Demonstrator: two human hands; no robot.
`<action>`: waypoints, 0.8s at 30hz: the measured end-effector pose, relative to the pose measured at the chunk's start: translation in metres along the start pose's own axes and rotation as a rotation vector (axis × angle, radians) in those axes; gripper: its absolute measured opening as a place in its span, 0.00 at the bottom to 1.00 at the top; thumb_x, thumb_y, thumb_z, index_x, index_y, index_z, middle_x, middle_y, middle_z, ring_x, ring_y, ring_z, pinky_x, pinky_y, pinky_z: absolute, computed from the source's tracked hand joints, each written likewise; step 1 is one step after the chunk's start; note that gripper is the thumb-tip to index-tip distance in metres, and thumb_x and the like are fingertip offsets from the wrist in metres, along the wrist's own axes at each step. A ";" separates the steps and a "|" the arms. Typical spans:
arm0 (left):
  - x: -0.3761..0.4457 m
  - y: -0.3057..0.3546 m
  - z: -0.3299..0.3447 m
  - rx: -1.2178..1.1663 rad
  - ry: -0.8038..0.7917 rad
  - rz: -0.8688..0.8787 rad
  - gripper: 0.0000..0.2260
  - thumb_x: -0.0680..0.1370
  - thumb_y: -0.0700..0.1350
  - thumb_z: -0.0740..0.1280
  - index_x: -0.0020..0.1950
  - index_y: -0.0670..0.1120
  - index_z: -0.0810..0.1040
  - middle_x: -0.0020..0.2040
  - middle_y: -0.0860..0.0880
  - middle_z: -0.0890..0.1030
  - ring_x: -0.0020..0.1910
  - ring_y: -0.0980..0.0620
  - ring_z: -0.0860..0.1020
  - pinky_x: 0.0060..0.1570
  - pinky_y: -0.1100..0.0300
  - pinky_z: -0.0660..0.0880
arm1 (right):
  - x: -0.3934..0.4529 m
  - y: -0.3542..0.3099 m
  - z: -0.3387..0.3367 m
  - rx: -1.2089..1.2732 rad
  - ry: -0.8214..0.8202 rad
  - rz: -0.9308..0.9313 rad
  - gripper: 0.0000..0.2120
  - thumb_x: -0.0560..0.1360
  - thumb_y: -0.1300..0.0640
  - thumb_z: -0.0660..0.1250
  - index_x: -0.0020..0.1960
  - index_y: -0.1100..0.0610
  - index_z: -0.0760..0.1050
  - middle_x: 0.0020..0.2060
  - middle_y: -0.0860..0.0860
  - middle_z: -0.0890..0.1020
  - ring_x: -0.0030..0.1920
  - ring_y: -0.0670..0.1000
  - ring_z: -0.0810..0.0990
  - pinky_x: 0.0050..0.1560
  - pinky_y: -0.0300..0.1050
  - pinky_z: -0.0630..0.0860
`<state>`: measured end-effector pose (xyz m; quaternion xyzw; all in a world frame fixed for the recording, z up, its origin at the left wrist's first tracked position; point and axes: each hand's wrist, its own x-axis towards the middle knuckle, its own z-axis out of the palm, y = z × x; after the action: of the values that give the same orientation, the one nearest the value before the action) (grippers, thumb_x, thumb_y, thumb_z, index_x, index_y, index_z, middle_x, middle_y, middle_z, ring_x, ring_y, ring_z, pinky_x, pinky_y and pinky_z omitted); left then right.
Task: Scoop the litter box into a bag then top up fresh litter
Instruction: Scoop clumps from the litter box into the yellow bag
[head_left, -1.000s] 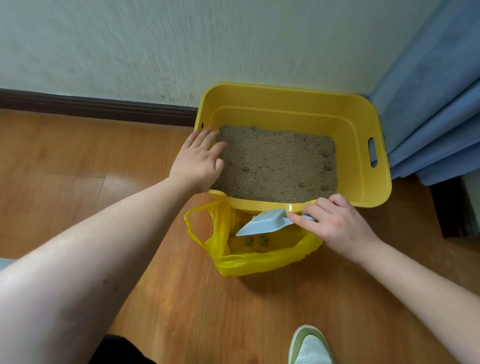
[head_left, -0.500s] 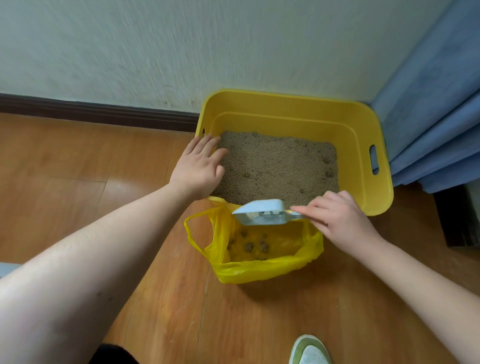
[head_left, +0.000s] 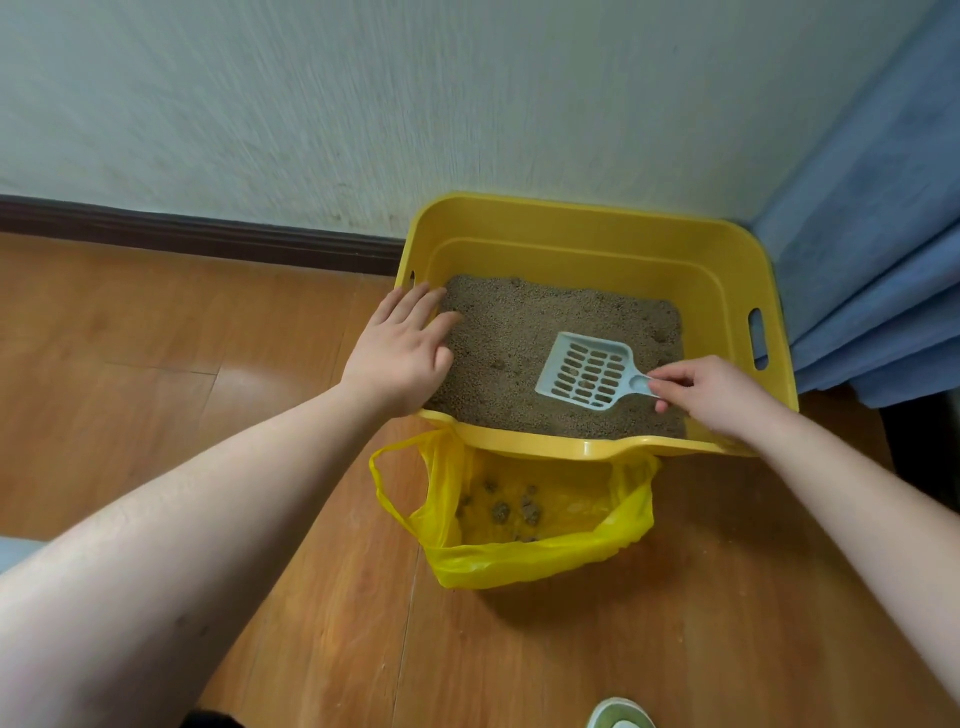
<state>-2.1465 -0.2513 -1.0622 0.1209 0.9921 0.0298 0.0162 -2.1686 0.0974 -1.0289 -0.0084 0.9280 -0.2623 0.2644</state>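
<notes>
While the right hand is pinching the scoop handle over the litter box, the left hand is lying flat on its rim. Clumps are already sitting in the bag just in front; topping up seems still ahead, with no fresh litter showing.
</notes>
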 end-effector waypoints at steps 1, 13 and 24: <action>0.000 0.000 0.000 -0.001 0.002 0.000 0.28 0.77 0.52 0.44 0.73 0.49 0.68 0.77 0.44 0.62 0.78 0.47 0.54 0.77 0.50 0.45 | 0.008 0.001 -0.002 -0.053 -0.012 0.029 0.11 0.80 0.54 0.62 0.59 0.51 0.80 0.36 0.46 0.83 0.26 0.46 0.67 0.24 0.37 0.60; 0.000 0.000 -0.001 -0.024 0.008 -0.007 0.27 0.77 0.52 0.45 0.73 0.49 0.69 0.77 0.45 0.63 0.78 0.47 0.55 0.77 0.50 0.44 | 0.076 -0.011 0.032 -0.230 -0.122 0.116 0.13 0.80 0.53 0.63 0.61 0.53 0.79 0.34 0.46 0.82 0.28 0.46 0.71 0.28 0.40 0.65; 0.000 0.002 -0.003 -0.031 0.000 -0.026 0.27 0.77 0.52 0.45 0.73 0.49 0.69 0.77 0.45 0.63 0.78 0.46 0.55 0.77 0.49 0.45 | 0.118 -0.044 0.065 -0.139 -0.181 0.022 0.13 0.79 0.51 0.63 0.62 0.51 0.78 0.37 0.44 0.81 0.30 0.45 0.71 0.29 0.39 0.63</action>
<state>-2.1462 -0.2496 -1.0594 0.1076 0.9930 0.0451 0.0186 -2.2431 0.0098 -1.1117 -0.0400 0.9163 -0.1926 0.3488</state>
